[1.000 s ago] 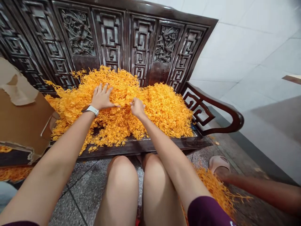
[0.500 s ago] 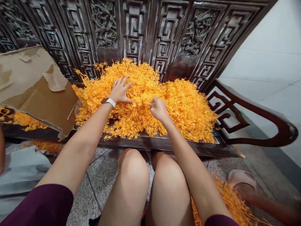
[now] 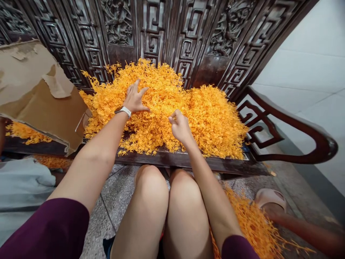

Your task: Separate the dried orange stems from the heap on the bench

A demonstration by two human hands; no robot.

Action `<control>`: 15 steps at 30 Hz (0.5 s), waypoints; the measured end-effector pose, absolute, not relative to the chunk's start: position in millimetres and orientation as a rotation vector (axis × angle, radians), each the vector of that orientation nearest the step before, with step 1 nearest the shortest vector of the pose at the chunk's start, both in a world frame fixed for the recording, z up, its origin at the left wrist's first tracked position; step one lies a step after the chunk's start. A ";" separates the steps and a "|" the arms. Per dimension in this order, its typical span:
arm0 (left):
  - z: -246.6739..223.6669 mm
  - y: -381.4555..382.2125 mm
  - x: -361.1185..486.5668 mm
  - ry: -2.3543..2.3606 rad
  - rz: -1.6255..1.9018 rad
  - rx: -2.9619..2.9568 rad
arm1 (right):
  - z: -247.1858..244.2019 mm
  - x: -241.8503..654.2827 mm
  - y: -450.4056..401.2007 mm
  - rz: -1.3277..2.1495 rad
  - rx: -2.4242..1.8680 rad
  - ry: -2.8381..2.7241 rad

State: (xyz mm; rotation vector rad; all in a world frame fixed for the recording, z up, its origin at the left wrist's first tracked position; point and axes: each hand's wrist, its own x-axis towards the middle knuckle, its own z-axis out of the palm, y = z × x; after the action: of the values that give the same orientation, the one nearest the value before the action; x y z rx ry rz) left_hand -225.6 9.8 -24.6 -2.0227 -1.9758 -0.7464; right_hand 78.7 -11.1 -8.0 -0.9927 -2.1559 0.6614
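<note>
Orange plastic-looking sprigs (image 3: 215, 122) heap on the dark bench (image 3: 172, 158), reaching its front edge; the armrest (image 3: 293, 126) bounds them. The left hand (image 3: 135, 98) spreads its fingers over them; the right hand (image 3: 180, 125) curls, contents unclear. Speckled floor (image 3: 118, 190) lies below.

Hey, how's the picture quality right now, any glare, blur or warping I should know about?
Head view: bright streaks of glare on the dark carved bench back; curved, stretched look towards the edges, with the armrest pulled wide; leg at lower right smeared; left hand and right hand reasonably clear; fine detail in the orange pile runs together.
</note>
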 end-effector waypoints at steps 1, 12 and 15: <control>-24.1 8.9 -224.5 -1.992 -0.728 -2.024 | -8.1 78.5 -13.8 0.663 -0.995 -2.166; -18.3 3.6 -208.8 -2.072 -0.480 -1.986 | -9.5 66.1 -41.9 0.595 -0.744 -2.427; -20.2 5.2 -209.8 -2.073 -0.508 -1.986 | -8.0 65.4 -52.9 0.576 -0.696 -2.448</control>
State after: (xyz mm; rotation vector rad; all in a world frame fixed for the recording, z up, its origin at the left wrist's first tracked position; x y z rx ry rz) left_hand -209.8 5.2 -20.2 -1.9864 -2.0730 -0.5077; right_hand 65.4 -52.9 -8.0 -0.6961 -2.4480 0.5757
